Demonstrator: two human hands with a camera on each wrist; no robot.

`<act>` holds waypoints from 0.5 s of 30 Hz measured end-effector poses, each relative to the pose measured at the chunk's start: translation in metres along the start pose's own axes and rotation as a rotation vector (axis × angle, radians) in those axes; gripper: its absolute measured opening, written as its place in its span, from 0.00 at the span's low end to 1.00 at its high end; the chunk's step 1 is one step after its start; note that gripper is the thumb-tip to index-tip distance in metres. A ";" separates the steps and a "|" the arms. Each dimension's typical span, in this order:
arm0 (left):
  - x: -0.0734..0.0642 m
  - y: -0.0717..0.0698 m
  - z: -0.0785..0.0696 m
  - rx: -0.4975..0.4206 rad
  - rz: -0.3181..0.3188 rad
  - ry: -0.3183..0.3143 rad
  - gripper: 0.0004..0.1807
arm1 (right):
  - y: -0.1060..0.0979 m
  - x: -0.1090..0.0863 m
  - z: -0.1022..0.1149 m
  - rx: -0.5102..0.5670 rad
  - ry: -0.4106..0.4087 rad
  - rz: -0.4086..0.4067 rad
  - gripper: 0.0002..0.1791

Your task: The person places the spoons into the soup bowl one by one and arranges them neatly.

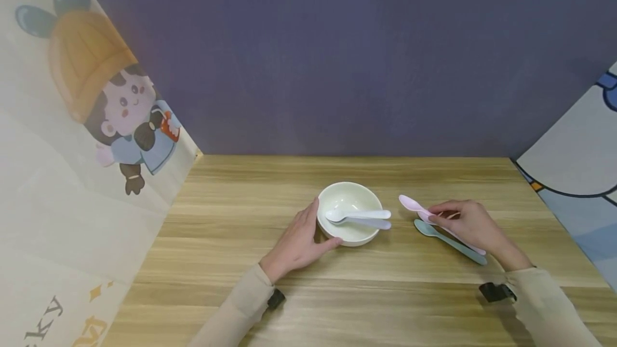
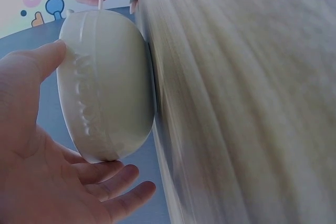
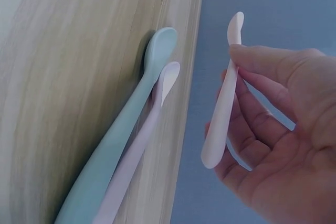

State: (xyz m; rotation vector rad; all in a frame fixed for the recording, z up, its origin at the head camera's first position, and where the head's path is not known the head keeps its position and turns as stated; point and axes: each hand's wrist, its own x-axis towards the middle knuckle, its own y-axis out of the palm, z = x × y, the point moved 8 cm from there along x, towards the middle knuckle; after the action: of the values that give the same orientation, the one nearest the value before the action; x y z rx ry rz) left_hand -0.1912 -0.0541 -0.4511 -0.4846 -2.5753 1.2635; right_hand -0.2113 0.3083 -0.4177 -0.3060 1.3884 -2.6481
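Note:
My left hand (image 1: 301,240) holds the side of a cream bowl (image 1: 349,241), thumb at the near side and fingers along the left; the left wrist view shows the bowl's outer wall (image 2: 115,87) between them. In the bowl lie a white spoon (image 1: 371,214) and a lavender spoon (image 1: 373,224), handles over the right rim. Right of it, my right hand (image 1: 474,224) pinches a pink spoon (image 3: 223,108) between thumb and fingers, raised above the table. Beneath that hand, a pale pinkish spoon (image 3: 131,156) and a blue-green spoon (image 3: 110,145) lie side by side.
The wood-grain table (image 1: 241,197) ends at a dark blue back wall (image 1: 337,58). Side panels with cartoon prints stand on the left (image 1: 58,202) and on the right (image 1: 573,154).

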 end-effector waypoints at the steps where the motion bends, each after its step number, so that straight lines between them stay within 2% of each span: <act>1: 0.000 0.000 0.000 -0.002 0.000 -0.002 0.64 | 0.000 0.000 0.001 -0.001 -0.002 0.001 0.13; 15: -0.001 0.001 0.000 -0.005 0.005 -0.015 0.64 | 0.005 0.011 0.010 0.013 -0.003 0.007 0.12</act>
State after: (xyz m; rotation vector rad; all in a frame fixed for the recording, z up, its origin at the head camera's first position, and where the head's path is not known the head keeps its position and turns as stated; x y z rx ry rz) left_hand -0.1902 -0.0539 -0.4523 -0.4848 -2.5918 1.2666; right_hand -0.2190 0.2949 -0.4151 -0.3032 1.3683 -2.6490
